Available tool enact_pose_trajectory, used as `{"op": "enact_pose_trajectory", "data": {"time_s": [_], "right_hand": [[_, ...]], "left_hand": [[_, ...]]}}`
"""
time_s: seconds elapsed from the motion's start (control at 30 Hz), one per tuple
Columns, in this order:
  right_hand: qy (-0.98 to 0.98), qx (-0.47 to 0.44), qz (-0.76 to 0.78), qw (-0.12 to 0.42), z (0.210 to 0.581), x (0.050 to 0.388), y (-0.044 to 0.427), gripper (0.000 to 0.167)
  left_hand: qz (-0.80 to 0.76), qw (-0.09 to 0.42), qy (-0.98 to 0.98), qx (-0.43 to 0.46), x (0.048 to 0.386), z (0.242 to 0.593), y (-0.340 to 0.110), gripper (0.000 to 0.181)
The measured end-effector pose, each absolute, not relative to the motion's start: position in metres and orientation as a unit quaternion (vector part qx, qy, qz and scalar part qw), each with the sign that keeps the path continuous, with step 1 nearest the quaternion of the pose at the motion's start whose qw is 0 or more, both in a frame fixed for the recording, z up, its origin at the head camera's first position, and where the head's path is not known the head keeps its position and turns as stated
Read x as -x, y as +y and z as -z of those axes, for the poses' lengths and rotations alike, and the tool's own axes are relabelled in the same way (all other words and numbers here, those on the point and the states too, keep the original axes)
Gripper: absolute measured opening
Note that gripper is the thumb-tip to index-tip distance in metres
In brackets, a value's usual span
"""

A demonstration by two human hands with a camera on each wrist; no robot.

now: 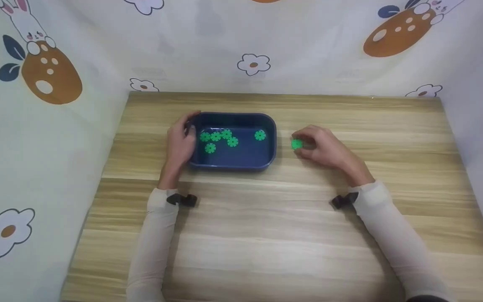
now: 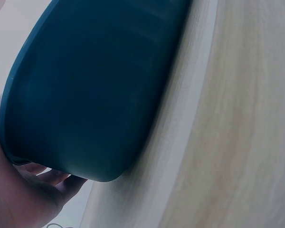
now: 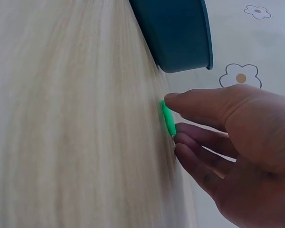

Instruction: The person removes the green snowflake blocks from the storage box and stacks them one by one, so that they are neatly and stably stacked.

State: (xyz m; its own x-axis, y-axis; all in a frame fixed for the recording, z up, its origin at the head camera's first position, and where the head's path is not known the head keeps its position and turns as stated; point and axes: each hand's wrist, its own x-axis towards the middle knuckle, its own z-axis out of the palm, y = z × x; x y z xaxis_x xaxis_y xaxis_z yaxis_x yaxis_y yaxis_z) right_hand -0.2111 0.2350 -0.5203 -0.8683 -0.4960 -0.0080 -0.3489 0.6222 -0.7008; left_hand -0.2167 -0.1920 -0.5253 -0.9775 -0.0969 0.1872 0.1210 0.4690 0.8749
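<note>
A dark blue plastic tub (image 1: 241, 156) stands on the table, holding several green notched discs; one disc (image 1: 260, 135) lies apart toward its right side. My left hand (image 1: 180, 144) grips the tub's left end, thumb over the rim and fingers on the outer wall. In the left wrist view, the fingers (image 2: 61, 187) curl round the tub wall (image 2: 85, 95). Right of the tub, my right hand (image 1: 323, 144) pinches another green notched disc (image 1: 297, 144) between thumb and fingers. The right wrist view shows this disc (image 3: 168, 118) edge-on at the tabletop, the thumb (image 3: 194, 103) on its upper end.
The wood-grain table (image 1: 258, 235) is bordered by a patterned white cloth (image 1: 208, 50) at the back and both sides. Black wrist cameras sit at the left cuff (image 1: 183, 200) and right cuff (image 1: 344, 201).
</note>
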Motion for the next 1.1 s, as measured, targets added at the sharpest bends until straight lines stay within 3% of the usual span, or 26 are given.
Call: {"op": "enact_pose_trajectory", "data": {"time_s": [0.2, 0.57, 0.8, 1.1], "right_hand": [[0.886, 0.23, 0.393, 0.083, 0.512, 0.208, 0.225, 0.05], [0.849, 0.295, 0.438, -0.004, 0.486, 0.207, 0.175, 0.035], [0.877, 0.346, 0.331, 0.046, 0.475, 0.214, 0.141, 0.038], [0.921, 0.334, 0.182, 0.085, 0.468, 0.225, 0.115, 0.041]], "left_hand": [[0.514, 0.108, -0.851, 0.012, 0.217, 0.526, -0.193, 0.046], [0.521, 0.11, -0.846, 0.017, 0.216, 0.53, -0.191, 0.046], [0.515, 0.104, -0.851, 0.014, 0.217, 0.528, -0.19, 0.047], [0.519, 0.101, -0.849, 0.008, 0.217, 0.525, -0.193, 0.046]]}}
